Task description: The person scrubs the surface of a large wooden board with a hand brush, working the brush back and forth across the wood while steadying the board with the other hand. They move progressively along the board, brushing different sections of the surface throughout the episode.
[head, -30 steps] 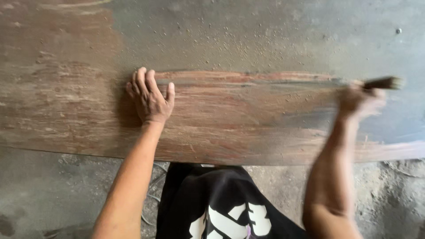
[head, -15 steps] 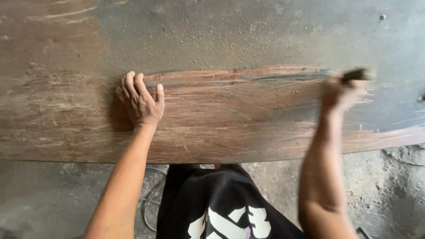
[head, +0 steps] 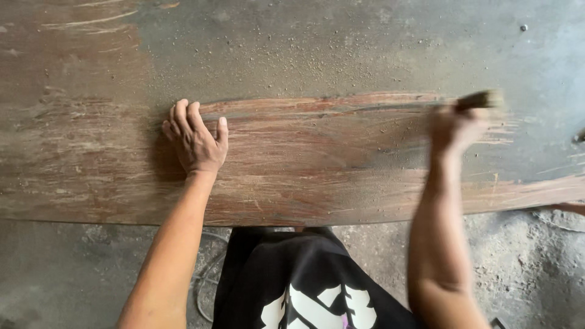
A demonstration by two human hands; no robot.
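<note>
Now the dusty wooden board (head: 341,164) is pressed by the flat, spread left hand (head: 194,141); a blurred brush (head: 479,99) is gripped in the closed right hand (head: 454,125).

The right hand (head: 456,125) is smeared by motion blur, so its grip on the brush (head: 481,99) cannot be made out, nor can the brush's bristles or handle be told apart. The desk (head: 317,176) runs off the left, right and top edges. Both arms are cut off by the bottom edge, as is the black garment (head: 304,280). A small dark thing (head: 579,137) at the right edge is too cropped to tell.
</note>
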